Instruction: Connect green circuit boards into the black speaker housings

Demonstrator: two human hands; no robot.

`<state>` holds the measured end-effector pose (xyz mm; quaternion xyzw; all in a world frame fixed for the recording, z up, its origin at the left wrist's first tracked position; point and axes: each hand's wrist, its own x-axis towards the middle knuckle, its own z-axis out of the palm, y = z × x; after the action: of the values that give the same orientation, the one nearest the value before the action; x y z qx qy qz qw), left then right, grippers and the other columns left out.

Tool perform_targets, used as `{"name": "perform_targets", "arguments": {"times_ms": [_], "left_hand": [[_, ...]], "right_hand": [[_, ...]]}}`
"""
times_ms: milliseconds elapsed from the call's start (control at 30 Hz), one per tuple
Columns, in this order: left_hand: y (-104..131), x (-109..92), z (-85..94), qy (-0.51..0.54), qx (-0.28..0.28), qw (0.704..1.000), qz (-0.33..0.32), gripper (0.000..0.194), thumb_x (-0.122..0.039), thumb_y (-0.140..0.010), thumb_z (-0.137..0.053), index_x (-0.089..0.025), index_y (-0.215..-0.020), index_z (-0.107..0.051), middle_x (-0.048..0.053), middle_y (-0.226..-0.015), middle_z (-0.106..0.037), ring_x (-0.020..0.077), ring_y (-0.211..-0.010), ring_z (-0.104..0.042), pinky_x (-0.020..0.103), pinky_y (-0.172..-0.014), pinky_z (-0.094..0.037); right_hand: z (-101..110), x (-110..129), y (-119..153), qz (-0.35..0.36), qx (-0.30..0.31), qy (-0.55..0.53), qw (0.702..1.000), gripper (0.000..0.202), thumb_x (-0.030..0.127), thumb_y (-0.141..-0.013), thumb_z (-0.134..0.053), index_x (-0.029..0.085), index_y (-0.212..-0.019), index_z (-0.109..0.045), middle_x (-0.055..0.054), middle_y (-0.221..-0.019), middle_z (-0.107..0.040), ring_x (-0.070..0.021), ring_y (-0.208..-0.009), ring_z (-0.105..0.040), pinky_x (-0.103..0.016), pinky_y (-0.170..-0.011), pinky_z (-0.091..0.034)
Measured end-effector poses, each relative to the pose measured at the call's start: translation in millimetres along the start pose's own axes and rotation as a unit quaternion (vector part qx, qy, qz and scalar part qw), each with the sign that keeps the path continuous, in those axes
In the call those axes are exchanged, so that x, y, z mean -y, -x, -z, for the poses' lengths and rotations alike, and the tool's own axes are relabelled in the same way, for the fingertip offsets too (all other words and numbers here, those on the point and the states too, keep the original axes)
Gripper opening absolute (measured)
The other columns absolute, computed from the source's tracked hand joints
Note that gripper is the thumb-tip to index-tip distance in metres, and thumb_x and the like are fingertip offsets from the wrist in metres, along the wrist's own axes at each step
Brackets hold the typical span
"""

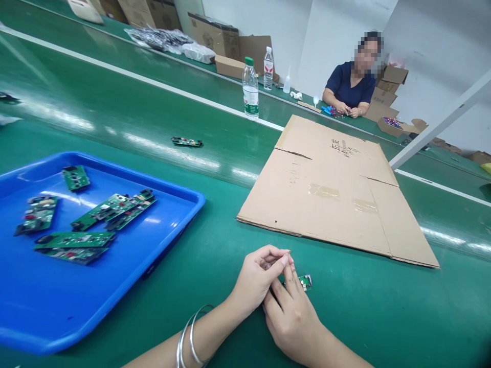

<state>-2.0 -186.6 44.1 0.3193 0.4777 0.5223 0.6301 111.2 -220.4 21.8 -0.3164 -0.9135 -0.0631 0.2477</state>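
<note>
Near the bottom centre, my left hand (256, 278) and my right hand (294, 312) meet at the fingertips above the green tabletop. The left thumb and forefinger are pinched together; whatever they hold is too small or hidden to name. My right fingers press up against the left ones, and their grip is likewise unclear. Partly behind the right fingers, a small green circuit board (306, 281) lies on the table. To the left, a blue tray (126, 276) holds several green circuit boards (90, 239). Silver bangles circle my left wrist.
Flattened cardboard (326, 174) lies right of centre. Beyond it stand a green-capped bottle (250, 94) and another bottle (268, 69). One circuit board (186, 142) rests on the green belt. A person (351, 89) sits across, by boxes; a white post (441, 120) slants at right.
</note>
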Motion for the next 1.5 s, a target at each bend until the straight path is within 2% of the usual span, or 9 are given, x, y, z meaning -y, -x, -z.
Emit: {"name": "perform_targets", "arguments": {"times_ms": [167,467,900,1133,1333,1500], "left_hand": [[-2.2,1.8,1.4,0.002,0.0,1.0,-0.001,0.013,-0.027,-0.061,-0.068,-0.016,-0.064,-0.062,0.002,-0.061,-0.069,0.0163,-0.061,-0.065,0.028,-0.065,-0.053],[0.0,4.0,0.5,0.003,0.029,1.0,-0.011,0.016,-0.027,-0.064,-0.066,-0.016,-0.077,-0.067,0.004,-0.075,-0.072,0.0181,-0.073,-0.068,0.028,-0.072,-0.054],[0.1,2.6,0.5,-0.032,0.003,0.999,-0.018,0.014,-0.029,-0.064,-0.065,-0.016,-0.07,-0.063,0.003,-0.065,-0.069,0.0177,-0.065,-0.066,0.028,-0.065,-0.054],[-0.1,3.8,0.7,-0.041,-0.012,0.999,-0.019,0.012,-0.028,-0.063,-0.065,-0.017,-0.063,-0.061,0.002,-0.063,-0.068,0.0158,-0.062,-0.064,0.025,-0.062,-0.053],[-2.8,0.9,1.6,-0.043,-0.011,0.999,-0.017,0.01,-0.027,-0.062,-0.065,-0.017,-0.063,-0.061,0.0,-0.059,-0.068,0.0156,-0.058,-0.064,0.026,-0.061,-0.053],[-6.3,0.1,5.9,-0.078,0.007,0.996,-0.035,0.013,-0.03,-0.066,-0.061,-0.018,-0.07,-0.066,0.004,-0.069,-0.073,0.0188,-0.068,-0.067,0.027,-0.066,-0.053]], "right_hand": [[-1.9,-1.3,1.1,0.008,0.002,0.005,1.0,0.036,0.003,-0.08,-0.037,-0.001,-0.111,-0.055,-0.025,-0.114,-0.054,-0.0417,-0.126,-0.019,-0.053,-0.093,-0.042],[-1.3,-4.2,-0.8,-0.013,-0.016,0.018,1.0,0.037,0.004,-0.081,-0.036,0.003,-0.113,-0.055,-0.022,-0.116,-0.054,-0.039,-0.128,-0.02,-0.051,-0.093,-0.042],[-2.0,-1.2,0.3,0.001,0.012,0.02,1.0,0.038,0.004,-0.081,-0.034,0.001,-0.114,-0.053,-0.024,-0.114,-0.055,-0.0351,-0.125,-0.031,-0.049,-0.095,-0.041],[0.2,-0.4,-1.7,0.006,0.004,0.026,1.0,0.037,0.004,-0.082,-0.033,0.0,-0.111,-0.055,-0.024,-0.112,-0.055,-0.0369,-0.124,-0.031,-0.048,-0.093,-0.044],[-2.1,-1.2,-0.4,0.011,0.014,0.014,1.0,0.038,0.005,-0.082,-0.034,-0.001,-0.115,-0.052,-0.024,-0.117,-0.052,-0.0391,-0.126,-0.025,-0.049,-0.095,-0.042],[-3.4,-7.0,0.1,-0.01,-0.025,0.004,1.0,0.028,0.005,-0.082,-0.038,0.002,-0.1,-0.06,-0.021,-0.115,-0.056,-0.0368,-0.125,-0.029,-0.049,-0.095,-0.042]]}}
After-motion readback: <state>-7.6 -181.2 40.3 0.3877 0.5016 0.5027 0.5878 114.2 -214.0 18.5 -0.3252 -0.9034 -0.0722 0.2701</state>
